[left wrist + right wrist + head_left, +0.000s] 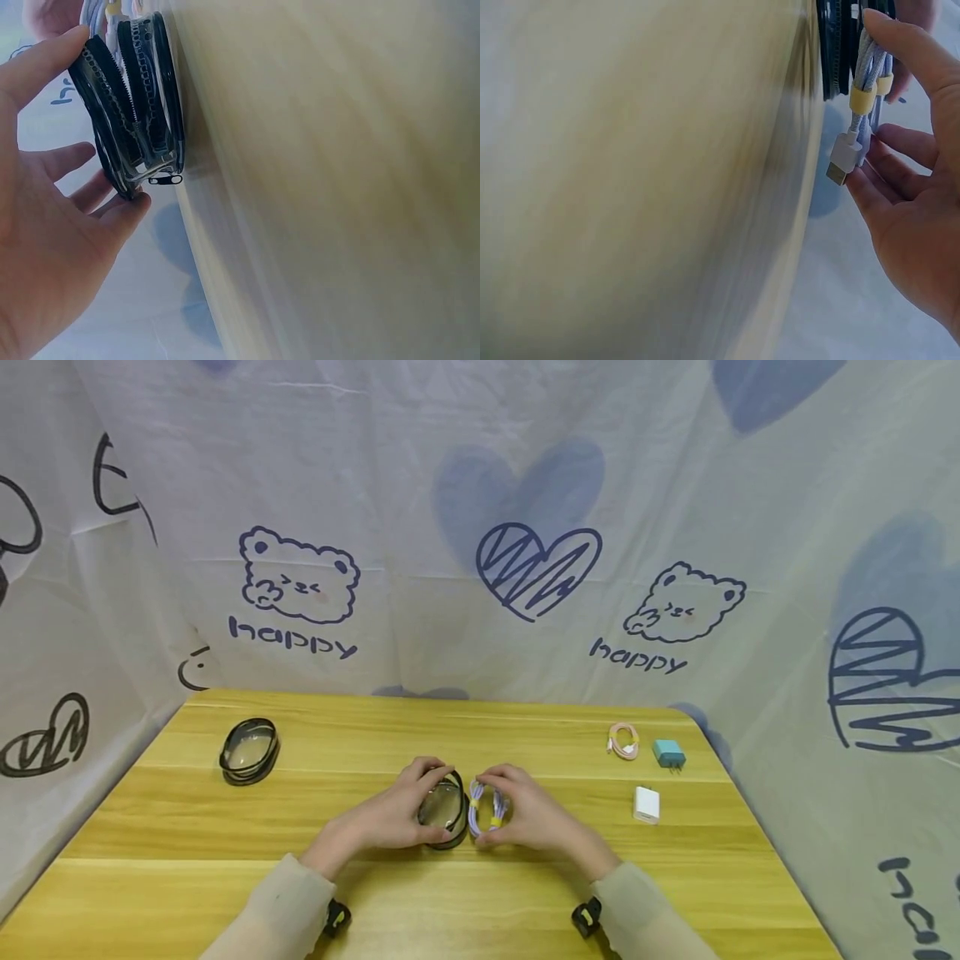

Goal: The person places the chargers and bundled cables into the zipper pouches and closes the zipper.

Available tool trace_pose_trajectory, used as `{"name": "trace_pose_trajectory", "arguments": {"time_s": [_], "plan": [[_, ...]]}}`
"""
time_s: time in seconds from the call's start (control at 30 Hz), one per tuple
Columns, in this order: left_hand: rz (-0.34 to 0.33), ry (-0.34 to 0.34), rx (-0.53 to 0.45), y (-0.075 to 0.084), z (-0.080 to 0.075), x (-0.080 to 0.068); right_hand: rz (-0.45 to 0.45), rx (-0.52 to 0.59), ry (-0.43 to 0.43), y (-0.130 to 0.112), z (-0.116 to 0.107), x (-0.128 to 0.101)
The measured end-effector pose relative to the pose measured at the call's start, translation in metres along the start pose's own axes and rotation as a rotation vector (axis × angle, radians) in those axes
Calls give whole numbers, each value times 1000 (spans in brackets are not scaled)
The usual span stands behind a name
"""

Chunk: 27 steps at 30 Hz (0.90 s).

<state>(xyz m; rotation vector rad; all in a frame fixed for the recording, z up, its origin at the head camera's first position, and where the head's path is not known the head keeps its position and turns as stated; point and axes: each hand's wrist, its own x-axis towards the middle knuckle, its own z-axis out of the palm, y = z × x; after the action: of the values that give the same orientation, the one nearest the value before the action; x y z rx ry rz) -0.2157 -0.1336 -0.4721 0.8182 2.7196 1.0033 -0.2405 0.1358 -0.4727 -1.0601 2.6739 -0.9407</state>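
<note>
Head view, left hand: the left hand (408, 810) grips a round, see-through zip pouch with a black zipper edge (444, 810). It stands the pouch up on its edge, in the middle of the yellow wooden table (225, 877), probably so the mouth is easy to get at.
Head view, right hand: the right hand (525, 814) holds a coiled white and purple cable with yellow ties (486, 810). The coil is just beside the pouch, right at its open side.
Head view, other things: a second round black-rimmed pouch (249, 750) lies far off to the left. A coiled pink cable (624, 740), a small teal plug (668, 753) and a white charger block (647, 804) lie on the right side. A cloth with bears and hearts (480, 527) hangs behind.
Left wrist view: the thumb and fingers (52, 64) curl round the pouch (135, 112). The black zipper (112, 97) gapes open, and its small pull tab (165, 179) hangs near the table edge. The fingers seem to spread the mouth wide.
Right wrist view: the fingers (915, 52) curl round the cable coil (866, 82) and pinch it flat. The yellow ties keep the loops together. The white plug end (843, 156) hangs down loose. The coil touches the pouch rim (836, 45).
</note>
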Motion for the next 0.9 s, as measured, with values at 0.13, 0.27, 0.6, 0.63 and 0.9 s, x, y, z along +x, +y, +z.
{"name": "trace_pose_trajectory", "arguments": {"time_s": [0.13, 0.27, 0.6, 0.63, 0.9], "plan": [[-8, -1, 10, -1, 1, 1, 0, -28, -34, 1, 3, 5], [-18, -2, 23, -2, 1, 2, 12, -54, -55, 0, 5, 9], [9, -2, -4, -3, -1, 3, 13, -94, -108, 0, 5, 14], [18, -3, -9, -3, -2, 3, 11, -99, -110, 0, 5, 15], [52, 6, -35, -4, -3, 3, 23, -110, -136, -1, 5, 15]]}}
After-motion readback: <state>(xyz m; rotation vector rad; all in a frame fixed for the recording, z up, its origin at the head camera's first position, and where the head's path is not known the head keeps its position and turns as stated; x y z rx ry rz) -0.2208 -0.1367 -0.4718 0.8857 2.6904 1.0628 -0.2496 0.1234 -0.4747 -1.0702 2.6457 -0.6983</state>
